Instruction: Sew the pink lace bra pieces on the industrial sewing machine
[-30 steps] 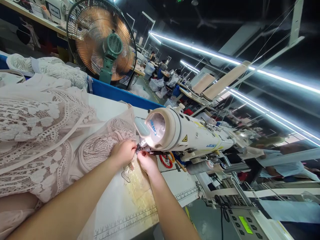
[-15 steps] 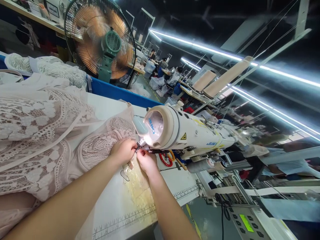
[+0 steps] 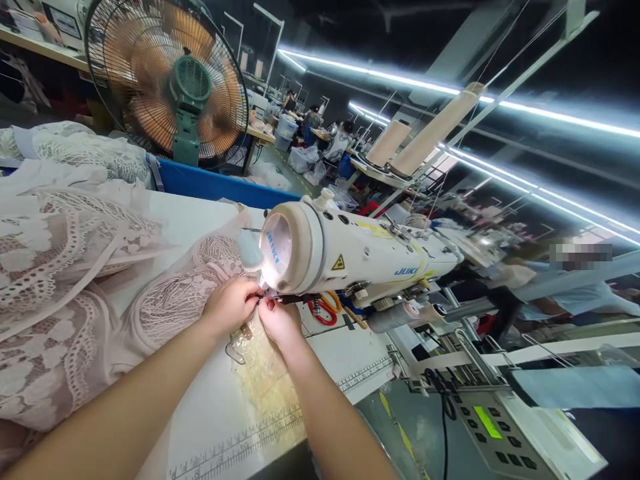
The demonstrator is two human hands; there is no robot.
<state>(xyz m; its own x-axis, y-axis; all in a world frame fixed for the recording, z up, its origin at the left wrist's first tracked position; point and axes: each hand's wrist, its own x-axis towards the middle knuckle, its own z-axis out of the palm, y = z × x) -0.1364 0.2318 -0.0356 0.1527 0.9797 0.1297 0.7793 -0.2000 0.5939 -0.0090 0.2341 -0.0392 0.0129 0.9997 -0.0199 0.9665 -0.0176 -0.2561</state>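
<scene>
A pale pink lace bra [image 3: 170,310] lies on the white sewing table [image 3: 210,393], its fabric running up to the needle area of a white sewing machine [image 3: 320,247]. My left hand [image 3: 231,305] is closed there, fingers pinching the bra's edge beside the presser foot. Close against it, my right hand [image 3: 281,324] is also closed, thumb and fingertips pressed together at the needle area. Whatever is between the right fingertips is too small and hidden to make out. Beneath my hands, yellowed clear tape [image 3: 270,380] covers part of the tabletop.
More lace garments [image 3: 45,267] are heaped at left. A blue bin edge [image 3: 210,181] and a running fan [image 3: 170,87] stand behind the table. Red-handled scissors [image 3: 323,312] lie beneath the machine arm. A control box [image 3: 490,427] sits at right; people work farther back.
The view has shifted slightly, so the machine, fan and hands appear farther left. Both hands remain pinched together at the needle area.
</scene>
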